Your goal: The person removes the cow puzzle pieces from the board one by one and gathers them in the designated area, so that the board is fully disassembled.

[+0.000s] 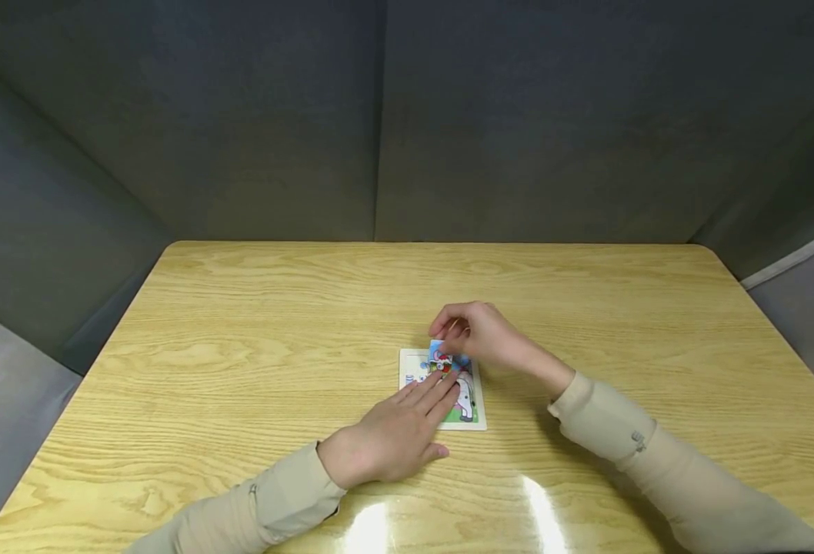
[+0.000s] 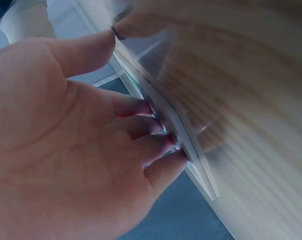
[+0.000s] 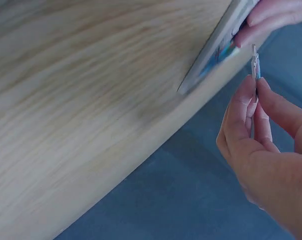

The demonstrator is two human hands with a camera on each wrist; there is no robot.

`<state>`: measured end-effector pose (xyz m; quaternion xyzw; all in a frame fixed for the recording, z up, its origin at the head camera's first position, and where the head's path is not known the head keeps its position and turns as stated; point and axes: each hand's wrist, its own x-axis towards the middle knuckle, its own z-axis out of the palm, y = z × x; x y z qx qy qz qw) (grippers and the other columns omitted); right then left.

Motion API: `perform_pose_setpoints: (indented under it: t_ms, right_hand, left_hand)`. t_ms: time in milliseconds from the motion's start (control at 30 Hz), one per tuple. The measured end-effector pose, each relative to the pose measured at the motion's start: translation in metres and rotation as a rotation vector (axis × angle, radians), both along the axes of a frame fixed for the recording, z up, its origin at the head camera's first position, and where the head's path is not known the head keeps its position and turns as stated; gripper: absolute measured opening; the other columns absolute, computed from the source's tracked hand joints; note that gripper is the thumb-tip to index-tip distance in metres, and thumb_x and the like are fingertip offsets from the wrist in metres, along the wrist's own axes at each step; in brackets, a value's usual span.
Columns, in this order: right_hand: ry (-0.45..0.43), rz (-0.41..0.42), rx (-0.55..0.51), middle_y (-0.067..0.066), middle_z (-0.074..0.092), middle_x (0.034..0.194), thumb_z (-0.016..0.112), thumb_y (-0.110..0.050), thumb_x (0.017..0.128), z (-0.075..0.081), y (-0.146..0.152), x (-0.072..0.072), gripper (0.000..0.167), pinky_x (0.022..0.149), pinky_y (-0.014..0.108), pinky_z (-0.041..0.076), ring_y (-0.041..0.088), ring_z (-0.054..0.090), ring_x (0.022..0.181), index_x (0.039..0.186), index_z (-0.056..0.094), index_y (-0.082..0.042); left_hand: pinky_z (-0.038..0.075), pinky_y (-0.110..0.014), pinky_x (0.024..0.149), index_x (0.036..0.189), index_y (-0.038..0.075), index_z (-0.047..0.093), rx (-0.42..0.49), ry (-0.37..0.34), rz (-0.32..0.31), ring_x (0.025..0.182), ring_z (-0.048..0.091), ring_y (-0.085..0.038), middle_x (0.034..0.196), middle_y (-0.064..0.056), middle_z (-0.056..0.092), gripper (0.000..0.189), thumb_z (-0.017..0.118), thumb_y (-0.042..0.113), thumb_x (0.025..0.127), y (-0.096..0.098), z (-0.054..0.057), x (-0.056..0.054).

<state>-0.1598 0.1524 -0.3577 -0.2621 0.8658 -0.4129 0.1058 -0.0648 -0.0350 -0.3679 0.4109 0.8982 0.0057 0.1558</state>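
Mid-frame, the left hand [image 1: 396, 440], fingers extended, apparently steadies the picture board [image 1: 472, 408]; the right hand [image 1: 488, 335] pinches a piece [image 1: 438, 351].

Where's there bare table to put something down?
The table has bare wood left of the picture board, beyond the left sleeve; right of the board, beyond the right sleeve; and beyond the right hand, up to the dark panels. It's crowded at the board: the left hand rests there; the right holds a small picture piece close by.
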Motion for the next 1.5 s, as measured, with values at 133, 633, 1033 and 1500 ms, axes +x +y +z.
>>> perform_pose_setpoints:
  t_ms: [133, 633, 1033, 1500]
  right_hand:
    - [-0.013, -0.042, 0.007, 0.005, 0.07, 0.09, 0.069, 0.009, 0.083, 0.005, 0.014, -0.002, 0.017, 0.068, 0.028, 0.053, 0.018, 0.063, 0.076, 0.097, 0.071, -0.001]
    - [-0.05, -0.06, 0.073, 0.01, 0.069, 0.088, 0.07, 0.011, 0.082, -0.007, 0.074, -0.003, 0.016, 0.062, 0.024, 0.052, 0.02, 0.062, 0.074, 0.096, 0.069, 0.004]
    - [-0.1, -0.125, 0.123, 0.01, 0.069, 0.09, 0.07, 0.009, 0.084, -0.018, 0.107, -0.012, 0.015, 0.064, 0.023, 0.051, 0.021, 0.062, 0.078, 0.098, 0.069, 0.005]
    - [-0.041, -0.114, 0.149, 0.007, 0.069, 0.088, 0.071, 0.01, 0.083, -0.023, 0.105, -0.012, 0.014, 0.066, 0.022, 0.05, 0.02, 0.06, 0.078, 0.095, 0.069, 0.002]
  left_hand:
    - [0.016, -0.037, 0.118, 0.157, 0.004, 0.014, 0.006, -0.003, -0.001, 0.149, 0.003, -0.023, 0.164, -0.01, 0.002, 0.073, 0.043, 0.043, 0.103, 0.0, 0.0, 0.0]
    - [0.017, -0.038, 0.118, 0.157, 0.004, 0.014, 0.008, -0.006, 0.006, 0.149, 0.004, -0.023, 0.164, -0.01, 0.001, 0.073, 0.044, 0.043, 0.103, 0.0, -0.001, 0.0]
    - [0.017, -0.038, 0.118, 0.157, 0.003, 0.014, 0.02, -0.009, -0.006, 0.149, 0.003, -0.023, 0.164, -0.011, 0.0, 0.072, 0.045, 0.041, 0.103, -0.001, -0.001, 0.001]
    - [0.016, -0.039, 0.118, 0.157, 0.003, 0.013, 0.031, -0.029, -0.007, 0.149, 0.002, -0.024, 0.164, -0.012, -0.001, 0.072, 0.044, 0.04, 0.104, -0.002, -0.001, 0.0]
